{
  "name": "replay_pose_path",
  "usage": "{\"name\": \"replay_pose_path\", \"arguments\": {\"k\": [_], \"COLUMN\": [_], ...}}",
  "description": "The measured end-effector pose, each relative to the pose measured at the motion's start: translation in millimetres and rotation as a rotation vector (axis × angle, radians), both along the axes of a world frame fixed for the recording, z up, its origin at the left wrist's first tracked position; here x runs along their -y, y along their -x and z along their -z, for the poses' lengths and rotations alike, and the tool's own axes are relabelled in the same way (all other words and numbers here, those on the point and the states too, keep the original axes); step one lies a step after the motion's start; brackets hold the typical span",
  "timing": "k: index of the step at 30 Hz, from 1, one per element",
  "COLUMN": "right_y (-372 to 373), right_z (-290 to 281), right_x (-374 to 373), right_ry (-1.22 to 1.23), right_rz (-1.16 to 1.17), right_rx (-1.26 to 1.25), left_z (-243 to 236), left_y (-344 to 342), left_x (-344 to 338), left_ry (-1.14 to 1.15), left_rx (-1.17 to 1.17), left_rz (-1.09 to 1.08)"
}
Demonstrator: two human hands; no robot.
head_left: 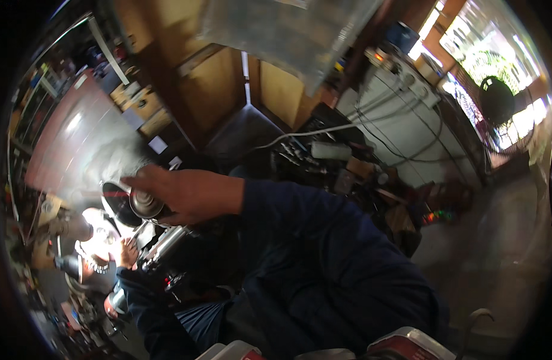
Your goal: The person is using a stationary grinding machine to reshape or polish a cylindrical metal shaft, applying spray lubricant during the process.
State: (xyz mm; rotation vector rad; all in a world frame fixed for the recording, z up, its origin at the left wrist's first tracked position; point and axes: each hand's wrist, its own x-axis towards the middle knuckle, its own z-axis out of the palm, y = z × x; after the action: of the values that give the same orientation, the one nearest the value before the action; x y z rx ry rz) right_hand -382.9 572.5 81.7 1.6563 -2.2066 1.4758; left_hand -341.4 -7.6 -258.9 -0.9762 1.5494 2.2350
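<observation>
My right hand (189, 193) reaches across to the left, blurred, with its fingers curled over a round, shiny metal piece (146, 204). A dark, dish-shaped rim (118, 204) sits just left of that piece, looking like a lamp shade. Lower down, my left hand (127, 252) rests beside a brightly lit round metal part (99, 237) of a machine; glare washes out its fingertips. A bright metal bar (163, 246) runs slantwise to the right of my left hand. Whether the left fingers grip anything cannot be made out.
A translucent reddish sheet (78, 138) stands behind the machine. Cluttered tools (300, 153) lie beyond my right arm, near a white cabinet (402, 120) draped with cables. A fan (498, 102) stands by the window. Red-and-white containers (408, 345) are at the lower edge.
</observation>
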Motion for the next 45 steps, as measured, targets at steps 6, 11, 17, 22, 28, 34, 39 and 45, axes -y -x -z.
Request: {"name": "replay_pose_path", "arguments": {"k": [6, 11, 17, 22, 28, 34, 39, 45], "right_y": [-45, -110, -177, -178, -20, -111, -200, -193], "right_z": [16, 33, 69, 77, 44, -13, -11, 98], "right_x": [-164, -304, -379, -361, -237, 39, 176, 159], "right_ry": [0.445, 0.148, -0.292, -0.033, 0.020, -0.002, 0.113, -0.750], "right_rz": [0.711, 1.303, 1.821, 1.630, 0.669, -0.087, -0.407, -0.449], "right_rx": [-0.011, 0.004, -0.249, 0.055, -0.331, 0.132, 0.457, 0.367], "left_z": [-34, -41, -4, -118, -319, -336, -281, -104], "left_y": [10, 25, 22, -34, -167, -253, -347, -474], "left_x": [-8, 1, 15, -102, -334, -370, -294, -163], "left_ry": [0.154, -0.050, 0.799, 1.281, 0.896, 0.960, 1.154, 0.894], "left_rx": [0.092, 0.113, -0.446, -0.553, -0.716, -0.892, -0.613, -0.382], "left_rz": [0.208, 0.506, 1.144, 0.561, 0.180, 0.058, -0.597, -1.595]}}
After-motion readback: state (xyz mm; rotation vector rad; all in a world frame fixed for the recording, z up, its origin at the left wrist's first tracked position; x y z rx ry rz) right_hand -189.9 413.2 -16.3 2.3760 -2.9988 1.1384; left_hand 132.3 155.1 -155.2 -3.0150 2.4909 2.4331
